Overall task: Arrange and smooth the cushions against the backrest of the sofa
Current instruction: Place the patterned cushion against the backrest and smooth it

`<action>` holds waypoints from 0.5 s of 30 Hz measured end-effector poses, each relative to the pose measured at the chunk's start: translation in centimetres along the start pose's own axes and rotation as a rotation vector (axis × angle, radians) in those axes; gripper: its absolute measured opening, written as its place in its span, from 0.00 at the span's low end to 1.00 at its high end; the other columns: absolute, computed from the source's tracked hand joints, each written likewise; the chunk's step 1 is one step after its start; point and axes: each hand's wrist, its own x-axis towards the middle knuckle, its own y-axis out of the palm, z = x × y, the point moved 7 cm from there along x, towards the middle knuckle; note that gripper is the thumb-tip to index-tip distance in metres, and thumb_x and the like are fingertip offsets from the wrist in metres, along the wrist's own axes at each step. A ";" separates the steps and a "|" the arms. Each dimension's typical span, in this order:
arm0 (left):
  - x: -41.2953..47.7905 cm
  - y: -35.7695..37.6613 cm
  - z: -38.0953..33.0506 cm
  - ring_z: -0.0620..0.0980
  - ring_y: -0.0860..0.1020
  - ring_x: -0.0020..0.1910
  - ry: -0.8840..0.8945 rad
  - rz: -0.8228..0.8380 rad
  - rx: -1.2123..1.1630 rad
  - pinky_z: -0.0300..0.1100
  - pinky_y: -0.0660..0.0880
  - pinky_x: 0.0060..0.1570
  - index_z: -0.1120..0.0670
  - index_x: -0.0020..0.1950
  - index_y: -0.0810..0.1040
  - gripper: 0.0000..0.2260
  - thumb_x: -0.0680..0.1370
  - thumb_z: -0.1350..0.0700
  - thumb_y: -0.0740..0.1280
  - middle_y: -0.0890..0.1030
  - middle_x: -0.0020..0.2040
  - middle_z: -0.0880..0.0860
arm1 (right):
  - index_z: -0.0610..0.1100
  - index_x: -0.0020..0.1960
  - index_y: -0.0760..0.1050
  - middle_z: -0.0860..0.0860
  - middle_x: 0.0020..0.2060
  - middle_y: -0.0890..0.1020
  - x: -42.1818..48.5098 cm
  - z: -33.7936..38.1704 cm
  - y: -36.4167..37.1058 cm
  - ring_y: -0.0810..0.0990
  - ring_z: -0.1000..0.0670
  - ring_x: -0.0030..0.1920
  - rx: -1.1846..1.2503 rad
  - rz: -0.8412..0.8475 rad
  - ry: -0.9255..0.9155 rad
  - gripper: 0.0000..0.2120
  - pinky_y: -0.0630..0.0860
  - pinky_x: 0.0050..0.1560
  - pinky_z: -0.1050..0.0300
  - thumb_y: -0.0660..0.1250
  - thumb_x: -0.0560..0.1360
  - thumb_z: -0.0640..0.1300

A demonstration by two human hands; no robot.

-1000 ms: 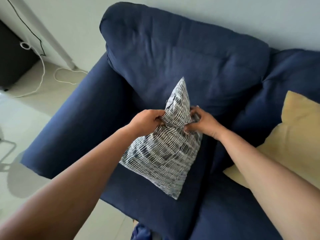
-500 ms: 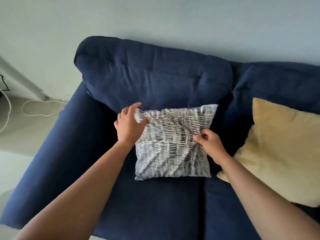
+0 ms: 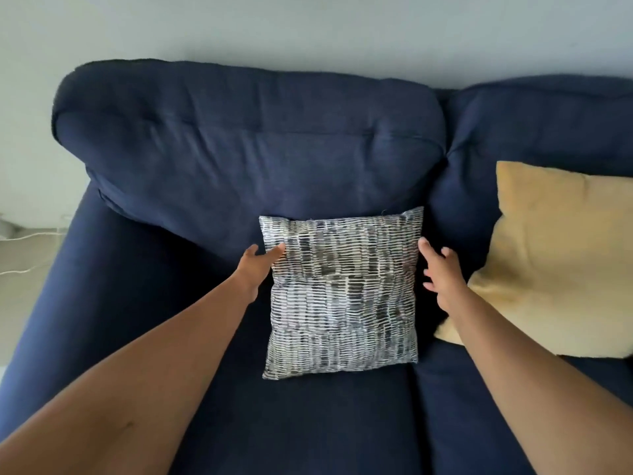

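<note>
A grey-and-white striped cushion (image 3: 342, 296) leans upright against the navy backrest (image 3: 246, 149) of the sofa, its lower edge on the seat. My left hand (image 3: 258, 265) is at the cushion's upper left edge, fingertips touching the fabric, fingers straight. On the other side, my right hand (image 3: 440, 272) hovers with fingers spread just off the upper right edge, holding nothing. A yellow cushion (image 3: 555, 262) leans against the right backrest section.
The sofa's left armrest (image 3: 78, 296) runs down the left side. A pale wall (image 3: 308, 25) stands behind the sofa. White cables (image 3: 24, 241) lie on the floor at the far left. The seat cushions' seam (image 3: 416, 406) runs below the striped cushion.
Both hands let go of the striped cushion and slid out to its side edges. The cushion now stands flatter and smoother against the backrest. The view shifted towards the sofa.
</note>
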 end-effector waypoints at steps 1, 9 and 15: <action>0.4 0.3 0.1 0.55 0.63 0.77 -0.002 0.011 -0.009 0.57 0.57 0.73 0.52 0.83 0.53 0.43 0.75 0.40 0.72 0.63 0.80 0.52 | 0.47 0.80 0.52 0.46 0.75 0.66 0.7 0.0 -0.2 0.70 0.42 0.71 -0.028 -0.005 0.004 0.42 0.70 0.67 0.44 0.67 0.75 0.63; 1.5 2.3 1.1 0.50 0.86 0.41 0.058 -0.047 -0.196 0.40 0.80 0.31 0.55 0.54 0.81 0.06 0.78 0.57 0.72 0.87 0.45 0.53 | 0.48 0.78 0.59 0.49 0.71 0.73 2.6 -2.0 4.2 0.74 0.45 0.67 0.020 0.178 0.134 0.49 0.69 0.67 0.45 0.75 0.65 0.65; -1.1 0.6 -1.3 0.50 0.87 0.40 0.189 0.016 -0.307 0.41 0.82 0.34 0.56 0.52 0.83 0.05 0.80 0.63 0.69 0.88 0.43 0.51 | 0.46 0.53 0.80 0.44 0.52 0.86 0.4 -0.6 7.2 0.84 0.42 0.51 0.131 0.114 -0.005 0.07 0.81 0.54 0.43 0.72 0.75 0.43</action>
